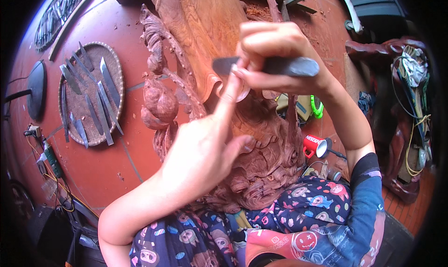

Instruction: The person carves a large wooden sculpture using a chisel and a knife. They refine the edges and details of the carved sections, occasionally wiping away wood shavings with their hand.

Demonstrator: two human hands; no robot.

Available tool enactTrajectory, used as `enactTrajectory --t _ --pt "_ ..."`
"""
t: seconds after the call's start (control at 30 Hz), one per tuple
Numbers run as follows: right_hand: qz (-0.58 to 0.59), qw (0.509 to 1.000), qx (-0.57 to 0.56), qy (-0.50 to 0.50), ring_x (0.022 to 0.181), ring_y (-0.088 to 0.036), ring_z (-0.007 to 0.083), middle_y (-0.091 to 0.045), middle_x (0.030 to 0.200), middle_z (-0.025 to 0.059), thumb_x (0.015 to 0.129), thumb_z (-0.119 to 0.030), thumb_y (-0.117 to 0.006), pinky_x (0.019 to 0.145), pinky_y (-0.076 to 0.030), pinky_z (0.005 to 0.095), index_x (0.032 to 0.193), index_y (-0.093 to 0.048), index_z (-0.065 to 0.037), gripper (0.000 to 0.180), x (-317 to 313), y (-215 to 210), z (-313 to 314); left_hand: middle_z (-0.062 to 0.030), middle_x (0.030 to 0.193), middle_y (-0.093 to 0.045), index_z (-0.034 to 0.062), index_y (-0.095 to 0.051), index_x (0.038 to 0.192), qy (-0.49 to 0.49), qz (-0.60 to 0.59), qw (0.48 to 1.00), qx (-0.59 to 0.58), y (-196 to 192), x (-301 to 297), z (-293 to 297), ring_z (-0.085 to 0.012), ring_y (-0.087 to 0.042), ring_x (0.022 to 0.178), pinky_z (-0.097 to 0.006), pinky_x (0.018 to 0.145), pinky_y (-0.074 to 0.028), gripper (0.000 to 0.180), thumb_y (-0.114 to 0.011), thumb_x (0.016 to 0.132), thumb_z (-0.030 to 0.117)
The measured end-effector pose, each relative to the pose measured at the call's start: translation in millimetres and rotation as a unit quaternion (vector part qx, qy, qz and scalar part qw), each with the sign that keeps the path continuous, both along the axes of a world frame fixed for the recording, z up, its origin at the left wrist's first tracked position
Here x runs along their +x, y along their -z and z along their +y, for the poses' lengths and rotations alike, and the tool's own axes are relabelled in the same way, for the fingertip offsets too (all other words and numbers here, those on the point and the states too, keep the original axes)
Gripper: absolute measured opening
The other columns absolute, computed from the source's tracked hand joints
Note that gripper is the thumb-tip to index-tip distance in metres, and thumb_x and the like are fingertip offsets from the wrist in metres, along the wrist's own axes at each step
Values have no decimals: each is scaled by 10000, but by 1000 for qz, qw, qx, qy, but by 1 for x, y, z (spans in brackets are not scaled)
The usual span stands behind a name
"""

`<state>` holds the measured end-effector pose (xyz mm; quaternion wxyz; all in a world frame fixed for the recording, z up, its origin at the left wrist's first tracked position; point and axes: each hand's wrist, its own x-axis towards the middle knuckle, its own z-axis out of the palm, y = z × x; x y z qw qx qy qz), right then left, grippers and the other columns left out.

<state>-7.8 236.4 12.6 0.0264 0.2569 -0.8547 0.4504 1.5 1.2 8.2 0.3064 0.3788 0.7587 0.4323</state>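
Red tiled floor (112, 159), daylit, sawdust-strewn.

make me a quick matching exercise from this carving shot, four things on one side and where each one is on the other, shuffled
Things:
1. flat metal tool
2. round woven tray of chisels
3. red mug
4. carved wood piece

Places:
A. on the red floor, at the person's left
B. on its side, by the right forearm
C. gripped in the right hand
D. under the left hand

Pairs: 1-C, 2-A, 3-B, 4-D
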Motion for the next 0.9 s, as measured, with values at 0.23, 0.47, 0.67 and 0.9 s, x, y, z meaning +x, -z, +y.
enactTrajectory --t 0.23,0.47,0.67,0.9 --pt "-11 1000 -6 -25 619 -480 210 -424 681 85 756 -117 -737 575 -397 344 706 -434 14 334 -11 3 4 -168 685 -633 13 -135 1584 -10 10 1000 6 3 0 3 -338 -654 617 -397 615 -507 957 -744 850 92" --pt "-48 998 -41 -22 630 -475 220 -421 691 83 775 -127 -739 594 -401 345 719 -429 19 347 -14 3 7 -165 702 -653 10 -131 1584 -10 25 1000 8 5 -2 5 -305 -664 601 -398 607 -518 963 -746 848 96" --pt "-23 997 -31 -71 620 -492 202 -445 684 73 768 -93 -739 575 -404 330 720 -453 16 310 -13 -3 10 -174 727 -660 8 -124 1585 7 -8 1000 -26 -2 0 5 -331 -675 653 -396 646 -526 964 -740 846 77" --pt "-29 1000 11 4 584 -470 197 -449 693 86 755 -101 -728 544 -379 333 705 -442 8 310 1 -12 -4 -173 725 -660 -4 -198 1567 -7 -10 1000 -8 -4 2 -2 -320 -683 653 -406 633 -523 914 -747 841 80"
